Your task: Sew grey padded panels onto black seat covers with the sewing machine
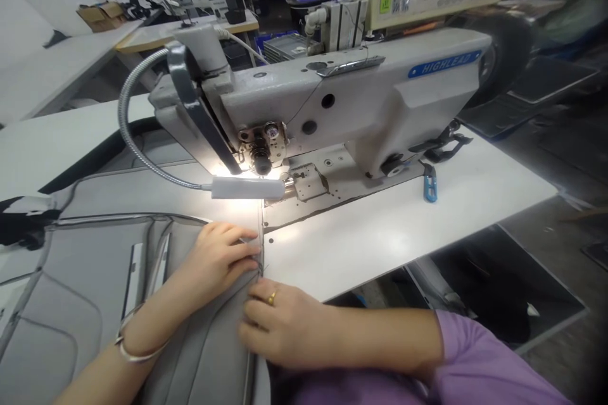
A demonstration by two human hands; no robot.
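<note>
With twelve o'clock pointing straight ahead of the person, the grey panel (228,335) is lying on the surface (380,234) beneath both hands and spreading out toward nine and ten o'clock. The left hand (223,256) is resting palm down on it, fingers loosely extended and slightly parted, with the tips reaching the panel's right edge and gripping nothing that shows. Just beside it, at five o'clock, the right hand (285,323) is curling its fingers in at that same edge; its fingertips are partly hidden, so whether it is pinching the material cannot be told.

The sewing machine (370,88) is standing from twelve to two o'clock of the hands, and its lamp (247,188) is shining at twelve, covering the needle area from view. A pair of blue snips (430,186) is lying at two o'clock, apart from both hands.

As for progress, the panel is already showing several long seams and piped lines, so much of its stitching appears done. The edge at the fingertips is showing fine loose threads and seems to be still needing attention; how much is remaining there cannot be judged.
</note>
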